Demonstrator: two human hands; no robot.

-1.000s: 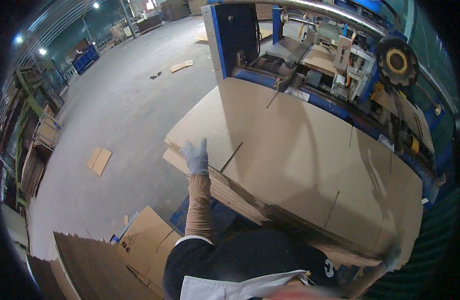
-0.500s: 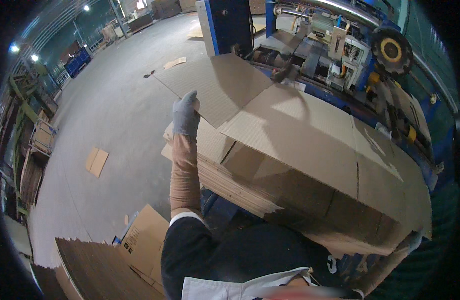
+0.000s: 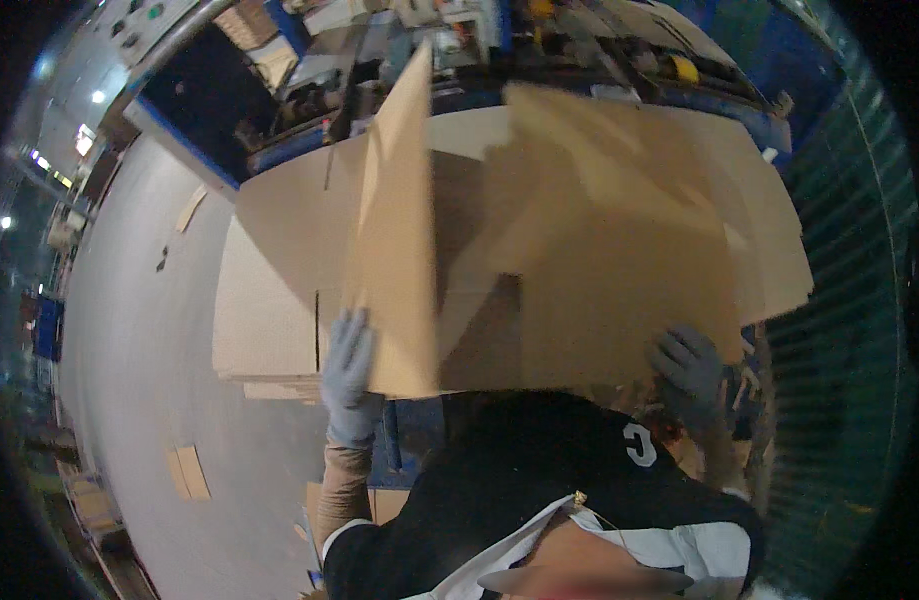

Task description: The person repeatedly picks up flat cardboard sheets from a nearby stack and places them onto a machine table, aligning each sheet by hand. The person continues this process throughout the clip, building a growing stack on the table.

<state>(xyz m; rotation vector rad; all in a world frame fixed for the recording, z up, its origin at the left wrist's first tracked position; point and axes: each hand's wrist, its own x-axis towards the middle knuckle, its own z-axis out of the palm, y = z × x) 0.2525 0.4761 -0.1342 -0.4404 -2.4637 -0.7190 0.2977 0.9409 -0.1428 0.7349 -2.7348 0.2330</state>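
Observation:
A brown cardboard sheet [image 3: 619, 230] lies in front of me with its side panels raised and folding inward. Its left panel [image 3: 401, 240] stands nearly upright and is smeared by motion. My left hand [image 3: 350, 375], in a grey glove, lies with outstretched fingers against the outer face of that panel, low and near me; its thumb is hidden. My right hand [image 3: 687, 370], also gloved in grey, has its fingers spread at the near right corner of the right panel, which tilts over the sheet's middle. Beneath is a stack of flat cardboard sheets [image 3: 264, 290].
A blue-framed machine with rollers [image 3: 569, 75] runs along the far side of the stack. A blue upright panel [image 3: 204, 105] stands at the far left. Cardboard scraps [image 3: 188, 472] lie on the grey floor [image 3: 129, 350]. At right rises a green corrugated wall [image 3: 859, 330].
My left hand has come from the sheet's far left corner to near my body, and the side panels have swung up and inward. My view has turned toward the right.

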